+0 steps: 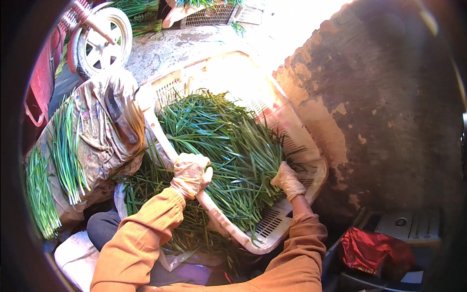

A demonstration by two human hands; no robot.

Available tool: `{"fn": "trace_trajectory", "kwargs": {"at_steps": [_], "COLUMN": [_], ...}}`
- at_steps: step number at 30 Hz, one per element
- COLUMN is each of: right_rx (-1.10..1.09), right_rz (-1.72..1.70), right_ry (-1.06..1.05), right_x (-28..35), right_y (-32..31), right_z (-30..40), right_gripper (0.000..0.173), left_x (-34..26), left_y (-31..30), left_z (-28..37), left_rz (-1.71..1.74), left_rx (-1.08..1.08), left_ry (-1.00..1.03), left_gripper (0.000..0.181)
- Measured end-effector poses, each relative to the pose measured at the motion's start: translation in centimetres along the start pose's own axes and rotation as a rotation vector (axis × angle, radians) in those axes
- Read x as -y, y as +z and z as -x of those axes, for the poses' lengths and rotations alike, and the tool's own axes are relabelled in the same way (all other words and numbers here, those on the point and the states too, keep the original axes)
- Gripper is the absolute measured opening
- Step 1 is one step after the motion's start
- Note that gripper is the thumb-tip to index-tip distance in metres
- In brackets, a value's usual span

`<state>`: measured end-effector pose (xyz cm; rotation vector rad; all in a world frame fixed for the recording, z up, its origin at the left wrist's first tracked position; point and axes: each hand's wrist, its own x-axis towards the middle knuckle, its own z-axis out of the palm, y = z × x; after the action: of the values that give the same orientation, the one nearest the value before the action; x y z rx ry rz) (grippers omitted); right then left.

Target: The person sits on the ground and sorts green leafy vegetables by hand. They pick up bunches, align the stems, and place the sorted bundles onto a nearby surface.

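A white slatted plastic basket (pixel 219 219), tilted toward me, holds a large heap of long green leafy stalks (pixel 222 135), which look like garlic chives. My left hand (pixel 191 174), in a thin pale glove, is closed around the basket's near rim. Inside the basket, at the heap's right edge, my right hand (pixel 290 181), gloved too, touches the stalks; its fingertips are partly hidden among them. More loose stalks (pixel 197 233) lie below the basket, over my lap. At the left, sorted bunches of stalks (pixel 67 149) rest on a cloth-covered surface beside a dark-handled knife (pixel 120 116).
A scooter's front wheel (pixel 104 42) stands at the upper left. Behind the basket are more green bunches (pixel 146 27) and a crate (pixel 209 16). A peeling wall (pixel 365 109) rises at the right. Red foil-like material (pixel 368 250) lies in a dark container at the lower right.
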<state>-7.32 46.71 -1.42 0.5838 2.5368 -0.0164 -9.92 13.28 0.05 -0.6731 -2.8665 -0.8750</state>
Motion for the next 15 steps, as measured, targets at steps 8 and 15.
{"fn": "trace_trajectory", "kwargs": {"at_steps": [8,15], "right_rx": [0.527,0.599], "right_rz": [-0.863,-0.975], "right_ry": [-0.196,-0.229], "right_x": [-0.9,-1.0], "right_y": [-3.0,-3.3], "right_z": [5.9,10.1], "right_gripper": [0.035,0.033], "left_x": [-0.4,-5.5], "left_y": [-2.3,0.8], "left_z": [1.1,5.9], "left_rz": [0.208,1.949], "left_rx": [0.038,0.576], "left_ry": [0.02,-0.899], "left_gripper": [0.036,0.058]}}
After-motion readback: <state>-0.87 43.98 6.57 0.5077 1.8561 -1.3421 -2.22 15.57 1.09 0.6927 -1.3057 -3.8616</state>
